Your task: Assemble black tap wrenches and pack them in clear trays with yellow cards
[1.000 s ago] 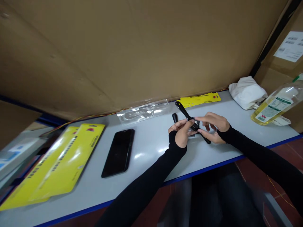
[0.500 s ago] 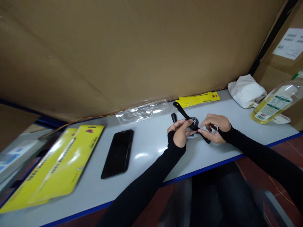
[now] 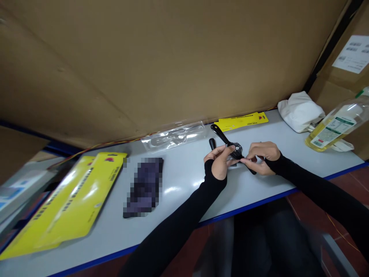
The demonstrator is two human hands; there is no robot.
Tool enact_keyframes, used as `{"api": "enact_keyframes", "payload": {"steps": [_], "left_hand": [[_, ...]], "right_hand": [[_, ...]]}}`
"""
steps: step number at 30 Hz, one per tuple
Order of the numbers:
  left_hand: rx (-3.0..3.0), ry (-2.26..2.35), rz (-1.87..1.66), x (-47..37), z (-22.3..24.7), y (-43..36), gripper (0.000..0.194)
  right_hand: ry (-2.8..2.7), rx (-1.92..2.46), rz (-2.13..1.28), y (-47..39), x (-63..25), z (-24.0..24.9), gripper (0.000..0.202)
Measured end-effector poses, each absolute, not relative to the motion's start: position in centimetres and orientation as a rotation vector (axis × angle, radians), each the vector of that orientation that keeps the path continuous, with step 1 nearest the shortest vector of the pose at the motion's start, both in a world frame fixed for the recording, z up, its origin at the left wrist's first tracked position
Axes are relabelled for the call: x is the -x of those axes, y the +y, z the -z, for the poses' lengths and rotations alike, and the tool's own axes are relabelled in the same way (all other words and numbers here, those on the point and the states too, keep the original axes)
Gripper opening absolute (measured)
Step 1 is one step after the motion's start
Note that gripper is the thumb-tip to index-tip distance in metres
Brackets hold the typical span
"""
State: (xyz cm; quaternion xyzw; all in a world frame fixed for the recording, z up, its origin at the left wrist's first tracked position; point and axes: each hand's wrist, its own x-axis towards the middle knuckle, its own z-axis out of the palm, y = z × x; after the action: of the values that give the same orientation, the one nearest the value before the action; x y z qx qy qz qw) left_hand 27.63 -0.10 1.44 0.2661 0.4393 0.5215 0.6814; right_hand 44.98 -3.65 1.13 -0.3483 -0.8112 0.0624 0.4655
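A black spokeshave [image 3: 220, 134] is held slantwise above the table, one long handle pointing up and left, the other down and right. My left hand [image 3: 217, 161] is closed around its middle, thumb on top by the metal parts. At the lower right side of its body, my right hand [image 3: 262, 157] pinches with thumb and fingertips; the exact part under them is too small to make out. Behind my left hand a second black handle [image 3: 212, 144] shows, the rest of it mostly hidden.
Yellow printed cards [image 3: 83, 200] lie at the left, near a blurred-out phone [image 3: 144, 188]. Clear plastic packaging [image 3: 174, 136] and more yellow cards [image 3: 242, 121] lie along the cardboard wall. A white cloth [image 3: 300, 111] and a bottle of yellow liquid [image 3: 331, 129] stand at the right.
My right fingers, raised and curled apart from the thumb before, have come down to pinch at the spokeshave's body. My left hand and the spokeshave have hardly moved.
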Motion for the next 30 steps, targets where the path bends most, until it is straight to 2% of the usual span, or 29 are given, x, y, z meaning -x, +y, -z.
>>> {"api": "enact_keyframes", "payload": {"steps": [2,5,7,12,16,19,24,30], "left_hand": [[-0.601,0.983,-1.168,-27.6,-1.4,-0.1,0.028],[-0.622,0.981,-1.155,-27.7,-1.2,-0.1,0.028],[-0.628,0.978,-1.154,-27.8,-0.9,-0.1,0.03],[-0.622,0.961,-1.132,-28.0,-0.4,-0.1,0.036],[-0.582,0.951,-1.123,-28.0,-0.7,-0.1,0.035],[-0.553,0.941,-1.116,-27.9,-0.9,-0.1,0.035],[-0.524,0.953,-1.109,-27.5,-1.0,0.4,0.033],[-0.527,0.959,-1.082,-27.6,-1.1,0.3,0.029]], "right_hand": [[-2.011,0.852,-0.173,-3.7,-44.9,-1.0,0.001],[-1.932,0.952,-0.176,-3.8,-44.9,-0.9,0.027],[-1.891,1.0,-0.157,-3.8,-45.2,-0.8,0.037],[-1.891,0.93,-0.076,-3.2,-45.7,-0.3,0.014],[-1.877,0.916,0.01,-3.0,-45.2,-0.6,0.007],[-1.902,0.907,0.075,-3.1,-44.8,-1.2,0.008],[-1.978,0.851,0.143,-3.0,-44.8,-0.6,0.02],[-2.022,0.855,0.127,-2.8,-44.9,0.6,0.018]]}}
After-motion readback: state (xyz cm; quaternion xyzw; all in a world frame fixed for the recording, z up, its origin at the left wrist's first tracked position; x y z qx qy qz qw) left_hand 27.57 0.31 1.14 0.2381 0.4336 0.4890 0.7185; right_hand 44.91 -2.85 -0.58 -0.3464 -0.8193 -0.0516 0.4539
